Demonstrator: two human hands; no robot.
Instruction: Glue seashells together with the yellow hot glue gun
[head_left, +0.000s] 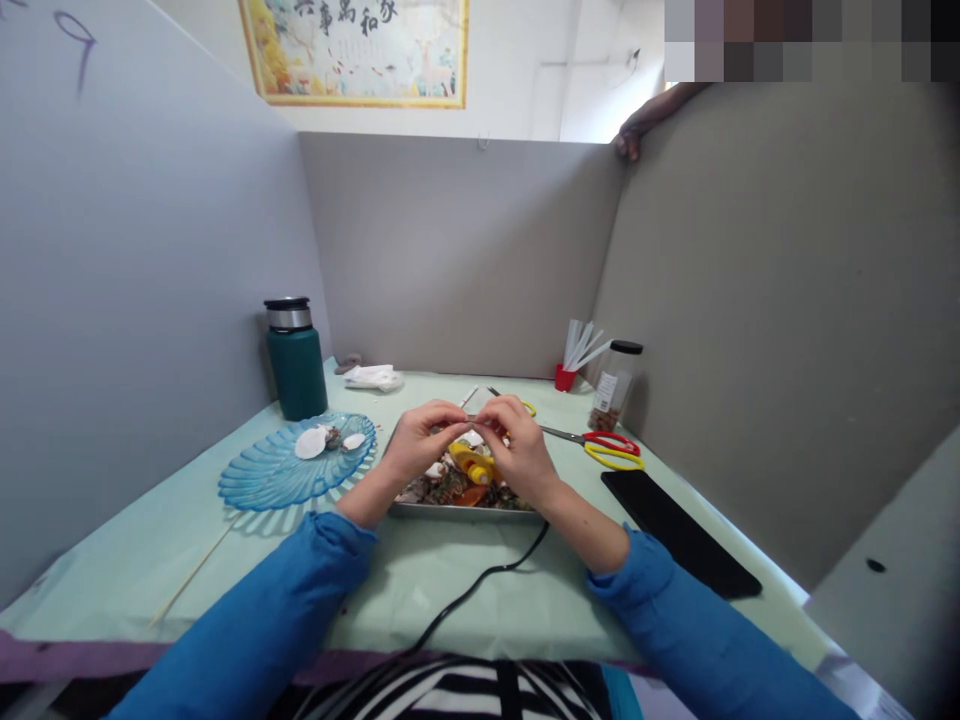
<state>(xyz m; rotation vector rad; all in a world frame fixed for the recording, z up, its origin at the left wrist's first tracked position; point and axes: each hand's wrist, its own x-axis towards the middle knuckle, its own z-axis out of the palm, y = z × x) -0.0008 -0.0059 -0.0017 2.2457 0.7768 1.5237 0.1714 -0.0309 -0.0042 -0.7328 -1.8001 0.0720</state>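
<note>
My left hand (pixel 420 440) and my right hand (pixel 519 452) meet above a metal tray (pixel 465 512). Fingertips of both are pinched together on something small and dark, too hidden to name. Beneath them the tray holds shells (pixel 427 490) and a yellow tool (pixel 478 468) that looks like a glue gun. A black cord (pixel 487 572) runs from the tray's right side toward my lap. To the left stands a blue scalloped glass plate (pixel 255 478) bearing a white shell (pixel 311 442), a smaller white shell (pixel 353 441) and a dark clump between them.
A green bottle (pixel 295 370) stands behind the plate; a thin stick (pixel 193 572) lies before it. At right are red-and-yellow scissors (pixel 611 447), a black phone-like slab (pixel 679 535), a jar (pixel 611 390) and a red cup (pixel 565 378) of white sticks. Another person's hand (pixel 631 140) rests on the partition.
</note>
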